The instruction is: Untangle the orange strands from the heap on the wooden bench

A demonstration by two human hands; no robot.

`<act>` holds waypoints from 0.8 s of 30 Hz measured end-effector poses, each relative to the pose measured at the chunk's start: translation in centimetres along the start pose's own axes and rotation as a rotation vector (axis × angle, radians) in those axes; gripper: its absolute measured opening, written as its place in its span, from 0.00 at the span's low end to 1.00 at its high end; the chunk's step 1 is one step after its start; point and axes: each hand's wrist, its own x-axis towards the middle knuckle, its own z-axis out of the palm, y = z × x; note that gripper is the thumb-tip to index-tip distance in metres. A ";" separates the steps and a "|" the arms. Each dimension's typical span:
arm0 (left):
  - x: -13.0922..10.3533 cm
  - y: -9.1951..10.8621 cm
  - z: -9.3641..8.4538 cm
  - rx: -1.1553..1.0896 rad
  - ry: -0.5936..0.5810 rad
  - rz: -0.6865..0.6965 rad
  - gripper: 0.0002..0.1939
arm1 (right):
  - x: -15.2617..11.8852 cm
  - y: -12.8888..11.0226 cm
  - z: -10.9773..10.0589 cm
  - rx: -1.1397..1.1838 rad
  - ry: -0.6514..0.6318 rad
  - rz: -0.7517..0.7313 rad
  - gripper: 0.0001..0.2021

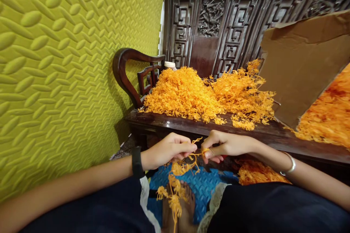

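Note:
Between my hands hangs a strand of orange plastic flower pieces [175, 204], its thin stems and spidery petals dangling over my feet. My left hand [177, 148], with a dark band at the wrist, is closed in a pinch on the upper end of this strand. My right hand [220, 146], wearing a silver bangle, pinches a small orange piece [205, 151] close by. A thin orange thread or stem runs across the gap between the two hands. The fingertips partly cover the pieces they grip.
A carved dark wooden bench [164, 123] bears a large heap of orange flower pieces [183, 93] and a second heap [240, 93]. A cardboard sheet [298, 65] stands at right, beside more orange pieces [325, 116]. A yellow textured wall [68, 80] rises at left; blue matting [207, 189] lies below.

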 end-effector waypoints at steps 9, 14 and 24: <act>0.1 0.8 1.9 -0.054 0.108 -0.004 0.20 | -1.0 0.0 0.0 0.153 -0.083 0.016 0.17; -0.1 1.4 2.7 -0.036 0.150 0.005 0.18 | -1.8 0.0 -0.2 0.149 -0.056 -0.009 0.17; 0.0 1.6 2.5 -0.016 0.176 0.011 0.18 | -1.6 0.8 0.0 0.286 -0.047 0.012 0.17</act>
